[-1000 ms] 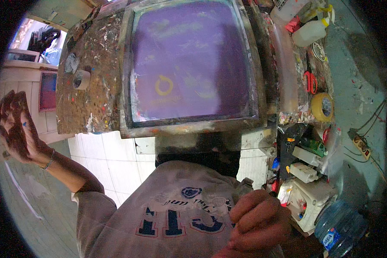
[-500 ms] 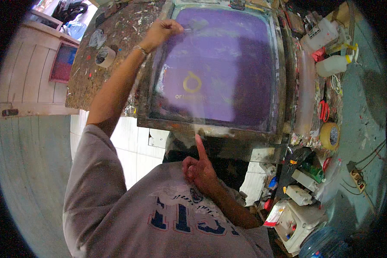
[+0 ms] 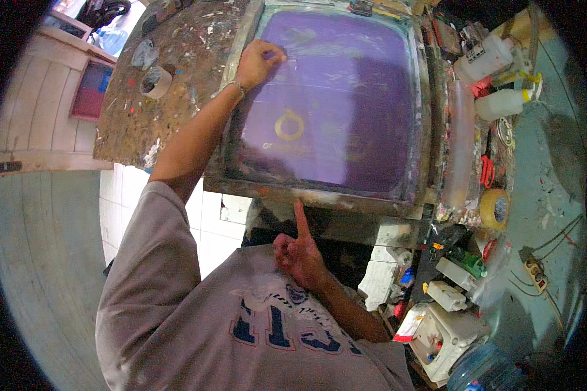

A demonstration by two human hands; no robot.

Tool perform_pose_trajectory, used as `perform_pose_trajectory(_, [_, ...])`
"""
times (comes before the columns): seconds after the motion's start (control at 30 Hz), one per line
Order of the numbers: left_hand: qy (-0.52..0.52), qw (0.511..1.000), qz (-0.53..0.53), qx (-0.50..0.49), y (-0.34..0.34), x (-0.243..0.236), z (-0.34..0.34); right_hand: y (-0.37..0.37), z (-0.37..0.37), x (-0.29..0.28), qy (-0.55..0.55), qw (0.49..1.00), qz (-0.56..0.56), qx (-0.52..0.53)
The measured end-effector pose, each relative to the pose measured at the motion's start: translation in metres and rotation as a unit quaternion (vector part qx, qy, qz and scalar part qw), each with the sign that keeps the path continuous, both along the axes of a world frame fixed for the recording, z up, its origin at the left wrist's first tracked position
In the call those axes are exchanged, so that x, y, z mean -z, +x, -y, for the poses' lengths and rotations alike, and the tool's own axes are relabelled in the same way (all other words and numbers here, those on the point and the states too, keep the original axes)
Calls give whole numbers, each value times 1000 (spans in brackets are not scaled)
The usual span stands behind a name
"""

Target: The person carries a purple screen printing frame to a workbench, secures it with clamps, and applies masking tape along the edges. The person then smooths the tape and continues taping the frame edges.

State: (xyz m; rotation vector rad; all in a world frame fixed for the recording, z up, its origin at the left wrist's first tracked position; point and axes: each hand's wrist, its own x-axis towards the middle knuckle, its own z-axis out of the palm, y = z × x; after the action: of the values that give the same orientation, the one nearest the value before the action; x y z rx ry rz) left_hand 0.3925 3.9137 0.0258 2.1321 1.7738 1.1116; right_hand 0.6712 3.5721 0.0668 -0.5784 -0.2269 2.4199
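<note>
A silk screen with purple mesh (image 3: 319,85) in a worn wooden frame (image 3: 346,201) lies before me. A ring-shaped mark (image 3: 289,125) shows pale yellow in its lower left part. My left hand (image 3: 261,64) is over the mesh's upper left, thumb and fingers closed in a pinch. A faint see-through strip, seemingly clear tape (image 3: 300,163), runs from there toward the frame's near edge. My right hand (image 3: 300,251) has its index finger stretched up to that near edge, the other fingers curled and holding nothing. The strip's exact ends are hard to see.
A paint-stained wooden table (image 3: 127,124) at left bears a tape roll (image 3: 156,83). Along the right are a spray bottle (image 3: 500,104), red-handled scissors (image 3: 487,171) and a yellowish tape roll (image 3: 494,209). A white jerrycan (image 3: 447,352) and blue water bottle (image 3: 486,375) stand lower right.
My left hand has come toward me and to the right, from the frame's left side to over the mesh. My right hand stays at the near edge. The view has shifted slightly.
</note>
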Motion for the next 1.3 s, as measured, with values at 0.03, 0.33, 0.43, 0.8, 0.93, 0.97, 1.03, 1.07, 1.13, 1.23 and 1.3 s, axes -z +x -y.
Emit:
perform_pose_trajectory(0.03, [5,1000,5,-4,1,0,2,-1,1,-1,2,1000,2,-2])
perform_pose_trajectory(0.33, [27,997,-63,-31,9,5,12,-5,-2,2,-55,998,-32,15])
perform_pose_trajectory(0.43, [7,995,-50,-86,21,-2,23,-5,0,7,27,999,-20,24])
perform_pose_trajectory(0.8, [-56,990,-114,-65,43,13,113,-12,-4,-8,82,996,-14,14])
perform_pose_trajectory(0.93, [-89,978,-181,-45,49,-2,147,-16,-13,-20,102,994,-36,26])
perform_pose_trajectory(0.97, [-91,978,-184,-36,51,-4,155,-18,-14,-22,108,993,-34,29])
perform_pose_trajectory(1.03, [-96,977,-190,-19,54,-8,169,-23,-16,-25,119,992,-31,34])
perform_pose_trajectory(1.07, [-95,976,-197,-13,55,-9,174,-26,-17,-26,118,992,-32,37])
perform_pose_trajectory(1.13, [-93,973,-212,-1,57,-11,180,-32,-17,-28,117,992,-33,45])
perform_pose_trajectory(1.23, [-98,965,-244,16,58,-15,185,-36,-17,-37,119,991,-4,53])
perform_pose_trajectory(1.3, [-108,956,-272,35,60,-20,189,-38,-20,-44,109,993,30,42])
